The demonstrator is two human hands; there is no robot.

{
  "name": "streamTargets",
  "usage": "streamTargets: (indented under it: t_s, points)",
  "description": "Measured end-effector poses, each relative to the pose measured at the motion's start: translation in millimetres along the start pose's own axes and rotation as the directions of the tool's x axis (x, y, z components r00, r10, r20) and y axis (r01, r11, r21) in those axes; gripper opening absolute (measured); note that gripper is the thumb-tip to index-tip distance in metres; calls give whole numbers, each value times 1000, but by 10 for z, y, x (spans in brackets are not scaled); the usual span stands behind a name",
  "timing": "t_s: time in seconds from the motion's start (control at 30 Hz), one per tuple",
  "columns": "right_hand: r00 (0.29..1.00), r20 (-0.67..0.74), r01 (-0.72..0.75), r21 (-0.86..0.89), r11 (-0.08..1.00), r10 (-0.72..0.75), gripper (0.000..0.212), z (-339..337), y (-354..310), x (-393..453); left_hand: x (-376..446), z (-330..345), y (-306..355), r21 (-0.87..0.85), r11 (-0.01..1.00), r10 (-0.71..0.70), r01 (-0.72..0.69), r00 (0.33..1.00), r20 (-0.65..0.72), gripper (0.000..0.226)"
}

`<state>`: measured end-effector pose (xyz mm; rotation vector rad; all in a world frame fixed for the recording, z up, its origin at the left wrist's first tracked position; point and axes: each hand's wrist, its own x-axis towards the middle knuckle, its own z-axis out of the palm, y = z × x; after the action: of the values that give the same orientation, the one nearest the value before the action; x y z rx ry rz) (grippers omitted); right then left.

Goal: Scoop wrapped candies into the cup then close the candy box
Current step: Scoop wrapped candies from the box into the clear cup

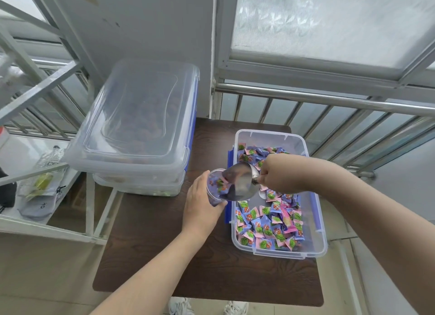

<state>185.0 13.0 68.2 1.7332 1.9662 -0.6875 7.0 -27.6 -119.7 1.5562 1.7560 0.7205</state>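
- On dark wood-grain counter (146,256), right half: clear plastic candy box (316,220), rectangular with rounded corners, lid off, long axis running away from the wearer toward the railing (329,98); blue latches along both long sides.
- Inside the box: wrapped candies (266,230), small crinkly pillow packets in purple, pink and green, heaped loosely at the near end and the far end.
- Just left of the box, above the counter: clear round cup (215,185), tilted with its mouth toward the box, a few candies already inside.
- Left hand (201,211): fingers wrapped around the cup's wall from the near-left side, holding it.
- Right hand (280,175): fingers closed tight on the short handle of a shiny metal scoop (237,182), over the middle of the box.
- Scoop: smooth, reflective, trough-shaped; long axis running right to left, open lip pointing down-left and resting at the cup's rim.
- At the counter's left rear: two stacked clear lidded bins (141,131), glossy, well apart from the candy box.
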Motion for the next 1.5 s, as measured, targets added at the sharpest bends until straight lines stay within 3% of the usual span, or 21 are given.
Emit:
streamTargets:
  t_s: [0.27,0.43,0.57,0.67,0.73,0.8,0.97,1.1,1.27,1.4,1.5]
  points:
    - [1000,-17,10,-127,992,-12,42,-223,-232,-44,6,-17,9,-35,998,-44,44,999,5,91]
    - [995,-91,53,93,994,-45,38,-101,97,-196,35,-47,-52,-191,969,-156,160,987,36,97]
    - [988,-136,6,507,862,73,35,386,452,-324,5,-67,-19,-246,947,-193,207,978,79,107]
    - [973,-101,-109,586,803,206,36,901,682,-331,-110,-41,77,-228,913,-327,339,941,89,108]
    - [958,-59,-192,591,784,279,38,1186,790,-309,-239,-4,144,-207,844,-480,495,869,122,99]
    - [942,-21,-261,585,768,336,41,1393,861,-273,-389,54,209,-171,810,-531,561,825,192,86]
    - [917,64,-349,607,714,394,42,1584,852,-131,-472,136,457,-113,935,-286,337,902,324,54]
    - [925,81,-323,680,658,370,44,1605,714,53,-351,175,495,-90,969,-185,230,916,356,52]
    - [914,153,-319,843,433,376,34,1627,456,356,-364,180,443,-60,970,-201,236,915,350,54]
    - [872,289,-319,948,9,395,29,1599,254,574,-341,189,429,-49,971,-205,235,919,338,53]
    - [865,294,-253,955,-153,406,21,1553,138,790,-338,186,416,-46,976,-186,213,925,332,53]
